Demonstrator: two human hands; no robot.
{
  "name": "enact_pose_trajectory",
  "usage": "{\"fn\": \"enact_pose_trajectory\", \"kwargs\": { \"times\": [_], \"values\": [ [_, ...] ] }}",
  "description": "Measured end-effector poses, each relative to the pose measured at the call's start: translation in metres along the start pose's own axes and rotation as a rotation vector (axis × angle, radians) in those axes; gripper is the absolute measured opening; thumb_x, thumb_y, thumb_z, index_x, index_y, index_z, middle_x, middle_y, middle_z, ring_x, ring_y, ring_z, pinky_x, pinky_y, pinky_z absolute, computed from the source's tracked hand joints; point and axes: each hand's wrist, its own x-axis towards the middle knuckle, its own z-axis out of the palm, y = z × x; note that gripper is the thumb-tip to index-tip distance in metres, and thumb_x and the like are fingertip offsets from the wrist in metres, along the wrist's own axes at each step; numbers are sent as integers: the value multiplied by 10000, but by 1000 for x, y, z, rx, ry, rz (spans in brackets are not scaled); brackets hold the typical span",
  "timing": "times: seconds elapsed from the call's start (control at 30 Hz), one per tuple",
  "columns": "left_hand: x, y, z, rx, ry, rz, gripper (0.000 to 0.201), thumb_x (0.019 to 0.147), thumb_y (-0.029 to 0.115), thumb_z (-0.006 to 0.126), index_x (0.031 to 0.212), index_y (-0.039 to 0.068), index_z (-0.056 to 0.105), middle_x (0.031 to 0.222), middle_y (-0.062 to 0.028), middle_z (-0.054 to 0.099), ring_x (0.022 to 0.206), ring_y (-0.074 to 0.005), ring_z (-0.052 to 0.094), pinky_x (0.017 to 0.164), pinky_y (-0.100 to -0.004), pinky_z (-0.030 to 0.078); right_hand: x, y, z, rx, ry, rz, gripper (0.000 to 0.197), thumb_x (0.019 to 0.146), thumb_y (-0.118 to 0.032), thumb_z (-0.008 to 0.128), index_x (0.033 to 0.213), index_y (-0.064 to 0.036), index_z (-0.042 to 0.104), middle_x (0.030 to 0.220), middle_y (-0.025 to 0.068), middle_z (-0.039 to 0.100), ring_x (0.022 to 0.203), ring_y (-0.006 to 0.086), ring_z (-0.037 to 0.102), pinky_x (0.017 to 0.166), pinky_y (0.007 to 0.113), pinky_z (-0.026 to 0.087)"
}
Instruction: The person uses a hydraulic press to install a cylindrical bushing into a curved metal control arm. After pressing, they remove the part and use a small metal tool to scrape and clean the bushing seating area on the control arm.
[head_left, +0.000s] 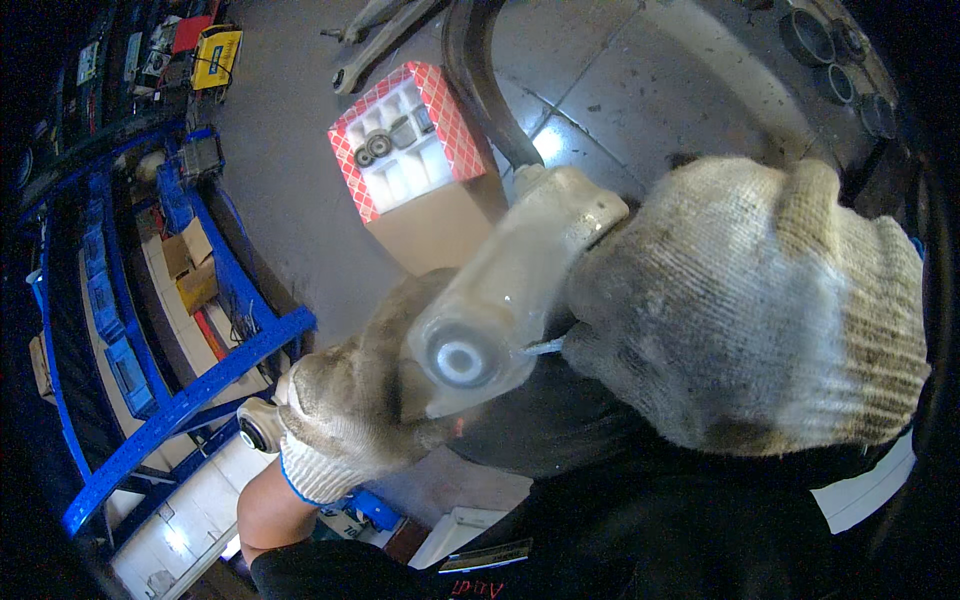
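My left hand, in a dirty white knit glove, is closed round a pale metal suspension control arm. Cloudy, shiny film seems to cover the arm. A round bushing shows at its near end, and another bushed end sticks out beside my left wrist. My right hand, gloved too, is closed just right of the arm. From its fingertips a thin whitish strip reaches toward the bushing. What the right fingers grip is mostly hidden.
Beyond the arm stands an open red-and-white carton with bushings in white foam. Curved metal arms lie behind it. A blue rack with bins and small boxes fills the left. Metal rings sit at the far right.
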Motion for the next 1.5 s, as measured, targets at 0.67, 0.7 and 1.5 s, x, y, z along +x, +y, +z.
{"fn": "enact_pose_trajectory", "kwargs": {
  "times": [0.67, 0.7, 1.5],
  "values": [
    [1, -2, 7, 68, 61, 23, 1042, 655, 451, 891, 1445, -10, 394, 1069, -188, 719, 944, -353, 722, 793, -423, 579, 18, 20, -1, 1623, -387, 671, 454, 1025, -326, 506, 1408, -85, 484, 1320, 183, 567, 1230, 233, 597, 976, 367, 578],
    [0, -2, 6, 81, 3, -39, 1041, 650, 445, 894, 1443, -13, 397, 1058, -189, 720, 924, -355, 725, 780, -423, 581, 18, 22, -3, 1696, -394, 717, 455, 1025, -326, 506, 1410, -85, 482, 1323, 183, 566, 1233, 232, 596, 978, 366, 578],
    [7, 4, 0, 124, -27, -21, 1076, 607, 473, 901, 1441, 12, 402, 968, -175, 723, 768, -346, 725, 658, -423, 582, 22, 86, 38, 2124, -663, 539, 457, 1000, -292, 568, 1401, -88, 484, 1351, 168, 558, 1183, 219, 626, 954, 370, 584]
  ]
}}
